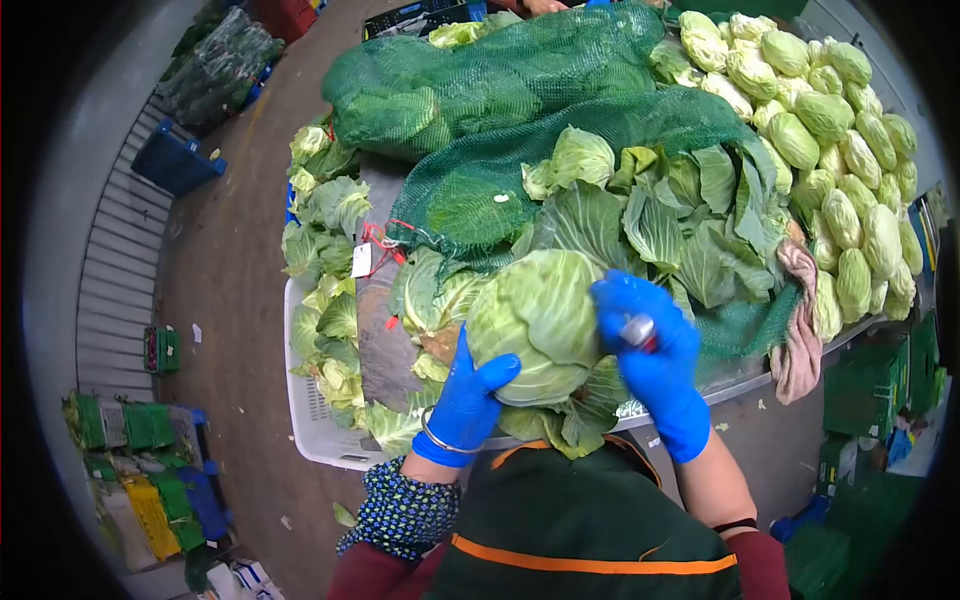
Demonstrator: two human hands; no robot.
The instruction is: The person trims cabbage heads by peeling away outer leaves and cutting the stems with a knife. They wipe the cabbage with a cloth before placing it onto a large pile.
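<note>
A pale green cabbage (535, 325) is held at the near edge of the table, in front of the dark apron. Against its lower left side, my left hand (465, 400), in a blue glove, grips it with the thumb on the front. My right hand (650, 345), also gloved in blue, is closed at the cabbage's right side around what looks like a knife (638, 330); a round metal end and a bit of red show, and its blade is mostly hidden. Loose outer leaves (590, 405) lie under the cabbage. Beyond it, a green mesh sack (465, 195) holds cabbages and large leaves.
Trimmed cabbages (825, 115) are piled at the right. Another full mesh sack (490, 85) lies at the back. A white crate (300, 400) with leaves stands left. A pink cloth (797, 320) hangs over the table edge. Another person's hand (545, 6) shows at the top.
</note>
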